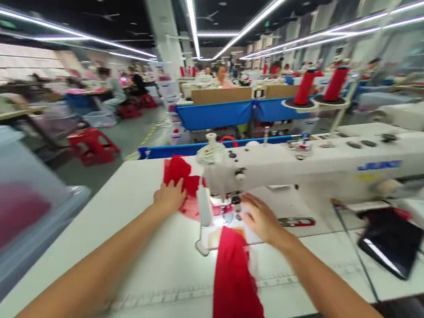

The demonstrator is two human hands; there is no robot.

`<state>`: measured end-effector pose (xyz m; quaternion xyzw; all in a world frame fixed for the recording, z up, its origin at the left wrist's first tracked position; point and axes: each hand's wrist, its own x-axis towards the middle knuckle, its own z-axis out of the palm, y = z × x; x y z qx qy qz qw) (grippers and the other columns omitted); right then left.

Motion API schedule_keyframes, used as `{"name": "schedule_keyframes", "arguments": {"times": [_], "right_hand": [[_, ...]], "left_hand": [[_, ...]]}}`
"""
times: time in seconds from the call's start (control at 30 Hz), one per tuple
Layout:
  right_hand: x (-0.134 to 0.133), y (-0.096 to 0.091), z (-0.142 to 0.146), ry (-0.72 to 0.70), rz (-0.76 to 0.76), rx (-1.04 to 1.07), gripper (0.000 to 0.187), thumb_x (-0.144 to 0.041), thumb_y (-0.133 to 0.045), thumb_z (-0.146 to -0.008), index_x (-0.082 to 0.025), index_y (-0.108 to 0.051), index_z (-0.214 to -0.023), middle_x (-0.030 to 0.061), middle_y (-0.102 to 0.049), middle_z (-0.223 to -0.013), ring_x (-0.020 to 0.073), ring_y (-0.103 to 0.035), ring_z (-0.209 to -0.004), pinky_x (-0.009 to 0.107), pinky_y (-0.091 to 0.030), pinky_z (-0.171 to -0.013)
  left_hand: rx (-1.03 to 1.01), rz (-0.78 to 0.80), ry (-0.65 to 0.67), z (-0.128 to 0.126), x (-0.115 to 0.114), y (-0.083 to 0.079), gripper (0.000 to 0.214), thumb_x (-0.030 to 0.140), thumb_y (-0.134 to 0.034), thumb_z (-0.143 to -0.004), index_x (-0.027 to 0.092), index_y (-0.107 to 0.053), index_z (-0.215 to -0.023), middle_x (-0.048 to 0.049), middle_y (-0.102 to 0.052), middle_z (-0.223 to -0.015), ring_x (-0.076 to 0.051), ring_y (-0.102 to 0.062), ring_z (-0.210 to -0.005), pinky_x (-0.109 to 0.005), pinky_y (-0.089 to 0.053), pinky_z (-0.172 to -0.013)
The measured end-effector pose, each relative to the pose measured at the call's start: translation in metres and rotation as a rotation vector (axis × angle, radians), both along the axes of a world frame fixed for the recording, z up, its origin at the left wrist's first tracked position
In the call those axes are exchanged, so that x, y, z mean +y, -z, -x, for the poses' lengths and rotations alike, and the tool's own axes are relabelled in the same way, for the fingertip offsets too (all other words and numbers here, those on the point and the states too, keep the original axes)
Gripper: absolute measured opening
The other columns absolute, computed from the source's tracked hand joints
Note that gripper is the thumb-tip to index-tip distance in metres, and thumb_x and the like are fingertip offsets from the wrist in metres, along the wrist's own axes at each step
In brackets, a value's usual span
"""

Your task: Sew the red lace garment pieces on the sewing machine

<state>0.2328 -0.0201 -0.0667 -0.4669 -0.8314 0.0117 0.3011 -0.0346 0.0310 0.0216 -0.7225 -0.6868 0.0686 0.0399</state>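
At near left, a translucent plastic bin contains something blurred and dark pink. Red cloth runs from near the needle of a white sewing machine over the table's near edge; more red cloth lies bunched left of the needle. The person's left hand rests on that bunch, fingers bent; whether they pinch it cannot be told. The right hand is beside the needle area, fingers extended, its grip unclear. Farther off are a red stool, a clear tub, contents unclear, and stacked bins.
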Motion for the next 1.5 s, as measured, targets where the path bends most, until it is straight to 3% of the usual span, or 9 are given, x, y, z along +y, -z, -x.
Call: {"name": "schedule_keyframes", "arguments": {"times": [0.13,0.5,0.6,0.7,0.83,1.0,1.17,1.33,1.5], "right_hand": [[0.003,0.013,-0.005,-0.085,-0.108,0.039,0.028,-0.025,-0.05,-0.096,-0.022,-0.069,-0.117,0.0135,-0.072,-0.122,0.0286,-0.066,-0.118,0.048,-0.056,-0.097],[0.0,0.015,-0.013,-0.133,-0.265,-0.018,0.025,-0.037,-0.049,-0.099,-0.024,-0.068,-0.105,0.0093,-0.074,-0.099,0.0274,-0.072,-0.091,0.041,-0.061,-0.072],[-0.005,0.014,-0.012,-0.109,-0.283,0.025,0.024,-0.03,-0.046,-0.099,-0.024,-0.069,-0.097,0.0078,-0.074,-0.099,0.0249,-0.072,-0.085,0.038,-0.06,-0.071],[-0.016,0.008,-0.006,-0.129,-0.29,0.042,0.026,-0.025,-0.044,-0.1,-0.024,-0.07,-0.097,0.0064,-0.075,-0.098,0.0223,-0.072,-0.086,0.035,-0.059,-0.075],[-0.036,-0.016,0.013,-0.341,-0.273,0.035,0.026,-0.019,-0.046,-0.099,-0.025,-0.07,-0.108,0.006,-0.077,-0.108,0.0216,-0.073,-0.097,0.036,-0.059,-0.085],[-0.064,-0.04,0.045,-0.561,-0.113,-0.123,0.035,-0.017,-0.047,-0.097,-0.025,-0.062,-0.128,0.0084,-0.065,-0.139,0.0246,-0.066,-0.118,0.038,-0.058,-0.087],[-0.072,-0.026,0.069,-0.566,-0.028,-0.156,0.036,-0.027,-0.055,-0.096,-0.019,-0.06,-0.131,0.0134,-0.066,-0.137,0.0296,-0.064,-0.118,0.045,-0.056,-0.091],[-0.075,-0.022,0.068,-0.614,0.011,-0.067,0.024,-0.025,-0.044,-0.102,-0.022,-0.066,-0.109,0.0091,-0.072,-0.12,0.0224,-0.067,-0.099,0.039,-0.054,-0.081],[-0.082,-0.05,0.036,-0.526,0.133,0.024,0.03,-0.025,-0.045,-0.098,-0.028,-0.068,-0.117,0.0075,-0.071,-0.126,0.0237,-0.068,-0.107,0.039,-0.054,-0.089]], "left_hand": [[0.043,0.071,-0.135,0.042,-0.028,0.007,0.042,0.041,-0.038,-0.107,0.015,-0.056,-0.135,-0.0178,-0.056,-0.138,-0.032,-0.055,-0.127,-0.04,-0.051,-0.095],[-0.003,0.152,-0.084,0.06,-0.117,-0.007,0.037,0.042,-0.057,-0.099,0.012,-0.064,-0.119,-0.018,-0.068,-0.115,-0.033,-0.067,-0.102,-0.042,-0.052,-0.085],[-0.078,0.108,-0.064,0.054,-0.114,-0.019,0.037,0.048,-0.055,-0.099,0.014,-0.069,-0.097,-0.016,-0.071,-0.096,-0.035,-0.067,-0.097,-0.045,-0.05,-0.086],[-0.23,-0.033,0.008,0.042,-0.095,-0.022,0.037,0.046,-0.049,-0.104,0.014,-0.066,-0.111,-0.0192,-0.064,-0.125,-0.034,-0.058,-0.119,-0.043,-0.047,-0.096],[-0.487,0.008,0.133,0.024,-0.067,0.0,0.032,0.043,-0.069,-0.095,0.015,-0.066,-0.109,-0.0087,-0.068,-0.108,-0.022,-0.066,-0.094,-0.035,-0.055,-0.082],[-0.769,-0.055,0.201,0.018,-0.064,0.029,0.032,0.042,-0.052,-0.104,0.015,-0.063,-0.089,-0.0009,-0.063,-0.085,-0.014,-0.061,-0.075,-0.03,-0.054,-0.072],[-0.96,-0.105,0.259,0.024,-0.076,0.031,0.048,0.049,-0.029,-0.104,0.02,-0.044,-0.069,0.0021,-0.049,-0.066,-0.014,-0.047,-0.066,-0.027,-0.043,-0.064],[-0.933,-0.143,0.195,0.027,-0.078,0.023,0.034,0.039,-0.035,-0.101,0.019,-0.056,-0.083,-0.0038,-0.061,-0.085,-0.02,-0.058,-0.087,-0.031,-0.048,-0.08],[-0.715,0.034,0.142,0.047,-0.095,0.005,0.032,0.047,-0.055,-0.094,0.023,-0.064,-0.113,-0.0083,-0.066,-0.107,-0.028,-0.062,-0.103,-0.039,-0.05,-0.091]]}}
